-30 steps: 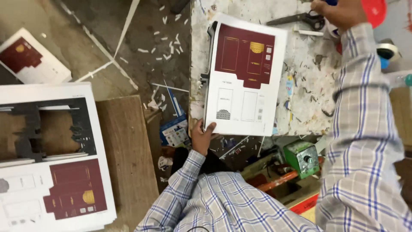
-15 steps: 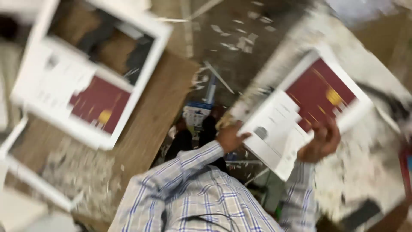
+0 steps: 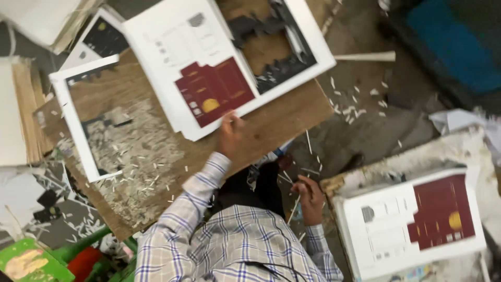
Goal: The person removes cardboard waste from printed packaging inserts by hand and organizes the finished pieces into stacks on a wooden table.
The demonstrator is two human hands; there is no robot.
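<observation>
Single view only: head cam, worn on person, looks steeply down over own chest and checked sleeves. Frame tilted, edges of wooden board (image 3: 292, 122) run diagonal. Mid range: both forearms fit in frame, left hand (image 3: 230, 134) near centre, right hand (image 3: 311, 197) lower, towards btm centre. Printed white sheet (image 3: 224, 57) up top, second printed sheet (image 3: 415, 224) btm right, partly cropped. No 2nd cam, so no shared area
</observation>
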